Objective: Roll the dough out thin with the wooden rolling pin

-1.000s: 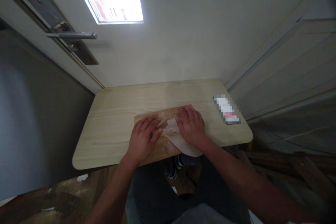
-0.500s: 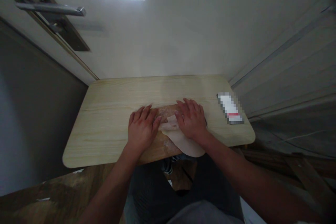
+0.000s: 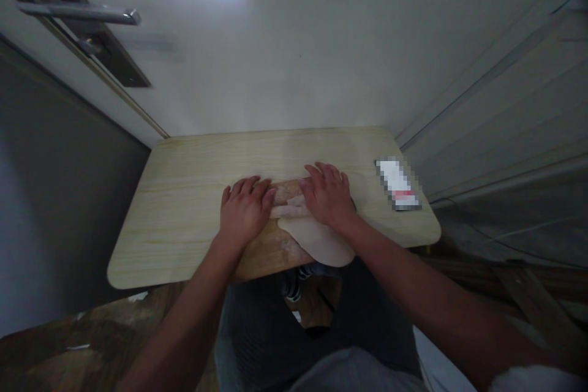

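Observation:
On a floured wooden board [image 3: 264,255] lies a flat, pale sheet of dough [image 3: 324,245], whose near edge overhangs the board. Across the dough runs a whitish, floured bar that looks like a rolling pin [image 3: 288,211]; its ends are hidden under my hands. My left hand [image 3: 245,208] lies palm down over the left end, fingers stretched forward and apart. My right hand [image 3: 327,196] rests likewise over the right end, partly covering the dough. Neither hand's fingers wrap round the bar.
The board rests on a light wood-grain table [image 3: 169,208] set against a white door [image 3: 298,61]. A pixelated, phone-like object [image 3: 398,184] lies at the table's right. Upper left is a metal door handle [image 3: 82,13]. My legs are under the near edge.
Both hands and the bar have shifted slightly away from me across the dough. The whole view has also moved a little. The hands remain flat.

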Action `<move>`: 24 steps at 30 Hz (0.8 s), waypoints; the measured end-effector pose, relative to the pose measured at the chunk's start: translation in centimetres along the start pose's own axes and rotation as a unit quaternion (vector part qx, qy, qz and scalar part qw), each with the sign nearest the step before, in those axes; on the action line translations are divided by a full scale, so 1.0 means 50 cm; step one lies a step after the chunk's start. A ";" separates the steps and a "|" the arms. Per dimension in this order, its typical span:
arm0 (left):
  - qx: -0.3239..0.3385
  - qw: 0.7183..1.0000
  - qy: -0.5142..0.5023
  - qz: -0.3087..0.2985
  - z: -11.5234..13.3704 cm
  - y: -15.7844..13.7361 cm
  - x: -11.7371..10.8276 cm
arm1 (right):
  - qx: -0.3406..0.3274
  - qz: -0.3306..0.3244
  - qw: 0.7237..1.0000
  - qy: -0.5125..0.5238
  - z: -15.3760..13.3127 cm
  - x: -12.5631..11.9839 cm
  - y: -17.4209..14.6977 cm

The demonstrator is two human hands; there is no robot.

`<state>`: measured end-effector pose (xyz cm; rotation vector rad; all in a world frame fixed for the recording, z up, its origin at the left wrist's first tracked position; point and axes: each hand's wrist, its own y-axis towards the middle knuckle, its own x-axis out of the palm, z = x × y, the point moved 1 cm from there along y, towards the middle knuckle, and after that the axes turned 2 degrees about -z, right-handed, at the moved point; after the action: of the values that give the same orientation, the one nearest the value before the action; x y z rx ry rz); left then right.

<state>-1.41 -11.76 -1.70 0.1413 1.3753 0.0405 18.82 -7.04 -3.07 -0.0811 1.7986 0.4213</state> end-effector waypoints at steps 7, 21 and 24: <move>-0.008 1.000 -0.001 -0.004 -0.002 0.010 0.008 | 0.000 0.007 1.000 -0.001 0.005 0.006 0.017; -0.016 0.999 -0.014 -0.028 -0.011 0.031 0.010 | 0.018 0.020 0.999 0.019 0.010 0.017 0.044; -0.022 0.999 -0.017 -0.028 -0.012 0.034 0.009 | 0.017 0.022 0.999 0.026 0.010 0.016 0.050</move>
<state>-1.81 -10.00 -2.02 0.0664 1.3421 0.0203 18.38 -4.42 -3.32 -0.0279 1.8604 0.4235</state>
